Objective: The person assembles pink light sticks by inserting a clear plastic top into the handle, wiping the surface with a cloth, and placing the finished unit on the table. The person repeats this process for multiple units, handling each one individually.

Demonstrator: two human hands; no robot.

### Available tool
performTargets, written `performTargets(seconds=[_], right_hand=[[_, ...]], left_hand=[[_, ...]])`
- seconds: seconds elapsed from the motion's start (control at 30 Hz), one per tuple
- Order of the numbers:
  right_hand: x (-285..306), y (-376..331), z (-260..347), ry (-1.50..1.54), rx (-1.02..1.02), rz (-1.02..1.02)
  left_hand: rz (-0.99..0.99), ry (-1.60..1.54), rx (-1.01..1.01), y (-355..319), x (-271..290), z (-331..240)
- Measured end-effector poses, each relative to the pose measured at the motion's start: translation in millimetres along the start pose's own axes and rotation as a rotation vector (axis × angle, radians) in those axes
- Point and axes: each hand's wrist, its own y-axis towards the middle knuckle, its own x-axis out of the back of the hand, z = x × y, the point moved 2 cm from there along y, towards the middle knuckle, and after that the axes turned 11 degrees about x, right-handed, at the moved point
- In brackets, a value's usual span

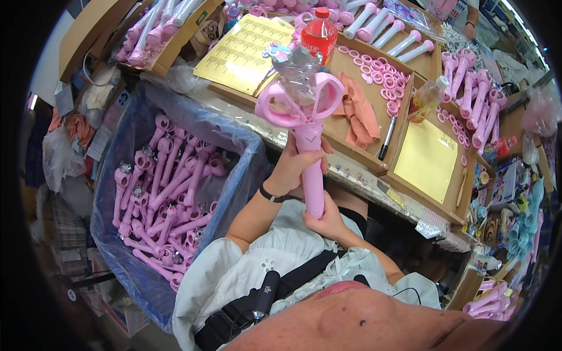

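Upright in front of my body is a pink toy wand (314, 184), its handle plain and its head made of looped pink frames around a clear plastic part. A small blue and purple ornament shows at the top left of the head. My left hand (290, 169) is closed round the upper handle, just below the head. Lower down, my right hand (329, 221) grips the bottom end of the handle between thumb and fingers. Behind the wand's head stands a bottle with a red label and red cap (319, 36), partly covered by it.
At my left, a blue-lined bin (234, 149) holds many similar pink wands. Across the bench lie cardboard trays with pink rings (383, 73), an orange cloth (356, 114), a marker (387, 138), yellow sheets (426, 161) and a bottle of yellowish liquid (427, 99). More wands (477, 93) lie right.
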Motion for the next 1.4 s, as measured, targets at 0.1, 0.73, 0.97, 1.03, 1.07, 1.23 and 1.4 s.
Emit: performTargets(seconds=[0.1,0.73,0.97,1.03,1.07,1.23,1.4], right_hand=[[0,0,-1,0.025,0.028,-0.006],[3,3,7,0.042,-0.029,-0.032],[4,1,5,0.038,-0.067,-0.012],[4,2,6,0.046,-0.075,-0.011],[4,2,6,0.050,-0.082,-0.008],[6,1,11,0.055,-0.069,0.033],[6,1,10,0.031,-0.085,0.040]], left_hand=[[0.001,-0.088,0.039,2,6,4],[-0.045,-0.007,-0.013,0,3,1],[-0.015,-0.136,-0.006,2,9,9],[-0.026,-0.095,0.002,1,10,7],[-0.006,-0.085,0.008,2,10,6],[0.146,-0.131,-0.259,22,23,-17],[-0.005,-0.111,-0.196,23,20,-14]])
